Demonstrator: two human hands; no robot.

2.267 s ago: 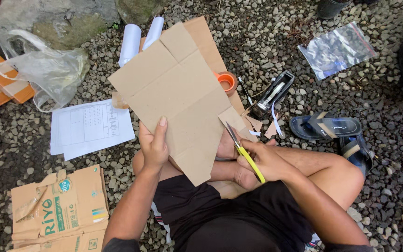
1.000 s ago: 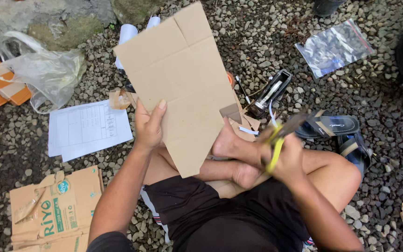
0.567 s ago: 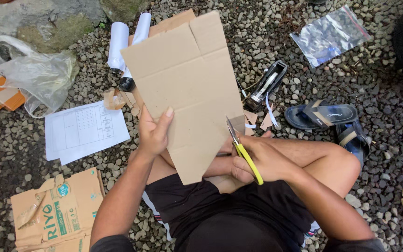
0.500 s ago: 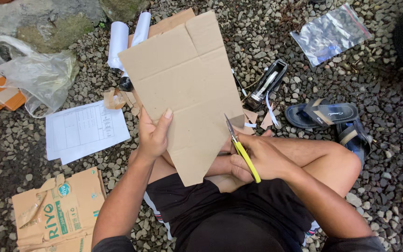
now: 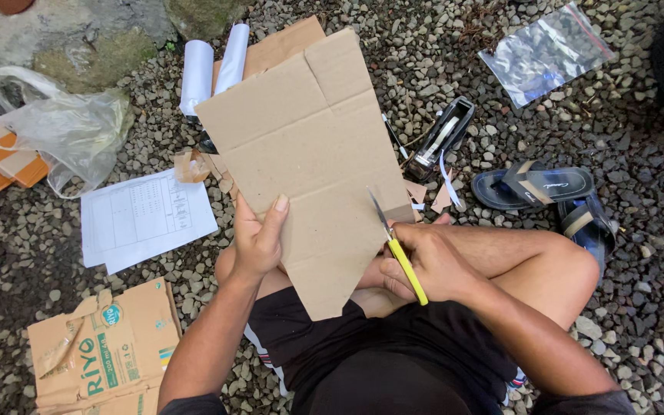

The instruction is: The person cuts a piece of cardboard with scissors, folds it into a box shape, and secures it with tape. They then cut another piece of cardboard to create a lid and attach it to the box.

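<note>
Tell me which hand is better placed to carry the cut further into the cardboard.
Right. The right hand grips the yellow-handled scissors, blades at the cardboard edge. The left hand is busy pinching the sheet's other side, steadying it.

Single head cam, worn by the seated person, looking steeply down over their lap at close range. Left hand (image 5: 257,242) fingers (image 5: 277,219) sit near frame centre; gravel ground (image 5: 639,138) fills the view beyond and either side of them. No second view.
</note>
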